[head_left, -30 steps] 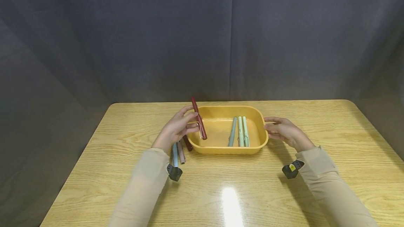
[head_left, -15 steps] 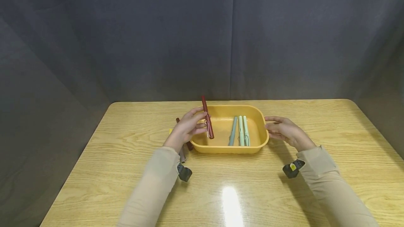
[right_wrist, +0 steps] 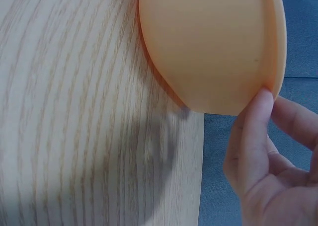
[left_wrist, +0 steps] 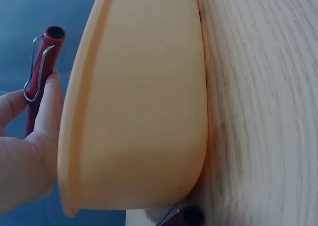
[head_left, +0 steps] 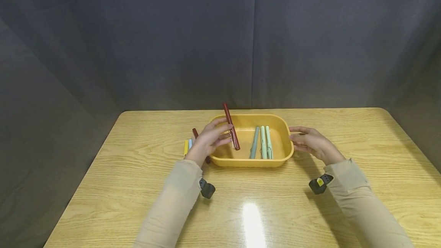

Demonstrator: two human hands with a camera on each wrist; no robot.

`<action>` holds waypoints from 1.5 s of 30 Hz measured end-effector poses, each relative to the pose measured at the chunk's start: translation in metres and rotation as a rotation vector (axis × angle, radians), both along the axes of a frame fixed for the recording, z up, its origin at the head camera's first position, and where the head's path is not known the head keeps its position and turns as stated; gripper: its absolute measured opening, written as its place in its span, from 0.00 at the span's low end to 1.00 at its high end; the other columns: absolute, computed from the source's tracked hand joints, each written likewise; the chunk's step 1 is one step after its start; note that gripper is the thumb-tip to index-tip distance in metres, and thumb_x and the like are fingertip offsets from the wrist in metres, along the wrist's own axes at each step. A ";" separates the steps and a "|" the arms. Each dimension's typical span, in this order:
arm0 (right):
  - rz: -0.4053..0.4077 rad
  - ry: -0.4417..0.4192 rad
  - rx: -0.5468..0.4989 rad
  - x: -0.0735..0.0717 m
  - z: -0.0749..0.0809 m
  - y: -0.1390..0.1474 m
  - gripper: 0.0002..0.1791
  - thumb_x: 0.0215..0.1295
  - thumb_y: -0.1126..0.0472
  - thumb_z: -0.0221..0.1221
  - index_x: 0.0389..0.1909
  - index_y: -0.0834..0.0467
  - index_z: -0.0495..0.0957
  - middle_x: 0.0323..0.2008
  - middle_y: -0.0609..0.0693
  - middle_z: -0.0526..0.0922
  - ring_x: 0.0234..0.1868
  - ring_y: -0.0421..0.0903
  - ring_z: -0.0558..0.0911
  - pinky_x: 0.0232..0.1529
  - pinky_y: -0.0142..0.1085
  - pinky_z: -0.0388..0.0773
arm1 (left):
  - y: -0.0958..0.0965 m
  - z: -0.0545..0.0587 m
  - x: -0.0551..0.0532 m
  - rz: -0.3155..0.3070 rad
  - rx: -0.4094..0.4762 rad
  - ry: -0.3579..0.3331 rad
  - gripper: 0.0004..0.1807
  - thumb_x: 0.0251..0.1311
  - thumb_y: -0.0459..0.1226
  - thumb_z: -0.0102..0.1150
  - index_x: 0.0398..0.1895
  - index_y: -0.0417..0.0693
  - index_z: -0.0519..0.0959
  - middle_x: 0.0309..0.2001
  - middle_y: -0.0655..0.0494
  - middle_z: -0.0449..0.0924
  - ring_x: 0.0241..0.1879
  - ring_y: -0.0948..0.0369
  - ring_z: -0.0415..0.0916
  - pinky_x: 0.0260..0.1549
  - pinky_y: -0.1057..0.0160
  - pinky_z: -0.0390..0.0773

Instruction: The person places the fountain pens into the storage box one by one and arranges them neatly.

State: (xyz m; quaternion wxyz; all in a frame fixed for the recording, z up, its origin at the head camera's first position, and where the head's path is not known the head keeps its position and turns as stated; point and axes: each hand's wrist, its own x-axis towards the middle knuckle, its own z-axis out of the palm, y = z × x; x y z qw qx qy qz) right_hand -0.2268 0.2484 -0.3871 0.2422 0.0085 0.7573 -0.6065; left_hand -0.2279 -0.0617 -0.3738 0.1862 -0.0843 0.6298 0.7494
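Observation:
My left hand (head_left: 214, 137) pinches a dark red pen (head_left: 231, 127) with a wire clip, tilted above the left part of a yellow tray (head_left: 248, 163). In the left wrist view the pen (left_wrist: 44, 67) has its clip end up, beside the tray's rim. Inside the tray lie a grey-green pen (head_left: 254, 142) and two pale green pens (head_left: 263, 142), side by side. My right hand (head_left: 311, 144) touches the tray's right rim with fairly straight fingers. The right wrist view has its thumb (right_wrist: 258, 131) against the rim.
Left of the tray, partly hidden by my left hand, lie a yellow pen (head_left: 186, 147), a light blue pen (head_left: 190, 144) and another dark red pen (head_left: 195, 132). The wooden table (head_left: 282, 206) ends at a dark curtain (head_left: 186, 41) behind.
My left hand has carried the dark red pen rightward, farther over the tray. More of the pens on the table's left have come into sight behind that hand. The right hand and tray stay put.

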 end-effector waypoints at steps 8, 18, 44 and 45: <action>0.005 -0.001 -0.009 0.000 0.000 -0.001 0.35 0.71 0.63 0.51 0.71 0.71 0.47 0.31 0.35 0.80 0.33 0.30 0.80 0.39 0.22 0.83 | 0.006 -0.004 0.000 0.007 -0.016 0.008 0.30 0.64 0.31 0.54 0.69 0.46 0.62 0.63 0.40 0.69 0.61 0.46 0.70 0.28 0.77 0.82; 0.005 -0.003 -0.024 0.000 0.000 0.000 0.35 0.70 0.63 0.51 0.71 0.71 0.47 0.31 0.35 0.80 0.33 0.30 0.81 0.38 0.22 0.83 | 0.016 -0.013 -0.001 0.002 -0.076 0.038 0.27 0.63 0.31 0.56 0.66 0.42 0.67 0.61 0.40 0.71 0.59 0.46 0.72 0.30 0.74 0.84; 0.009 0.005 -0.012 0.000 0.000 0.003 0.35 0.70 0.62 0.51 0.71 0.71 0.48 0.31 0.35 0.81 0.34 0.31 0.81 0.39 0.22 0.83 | 0.041 -0.025 -0.006 -0.031 -0.203 0.004 0.23 0.61 0.32 0.59 0.61 0.44 0.73 0.51 0.44 0.80 0.37 0.61 0.77 0.45 0.61 0.85; 0.008 0.003 -0.013 0.000 0.000 0.003 0.35 0.70 0.62 0.51 0.71 0.71 0.48 0.31 0.35 0.81 0.34 0.31 0.81 0.39 0.22 0.83 | 0.041 -0.026 -0.006 -0.029 -0.200 0.000 0.23 0.61 0.31 0.59 0.61 0.44 0.73 0.51 0.44 0.80 0.36 0.61 0.77 0.44 0.61 0.85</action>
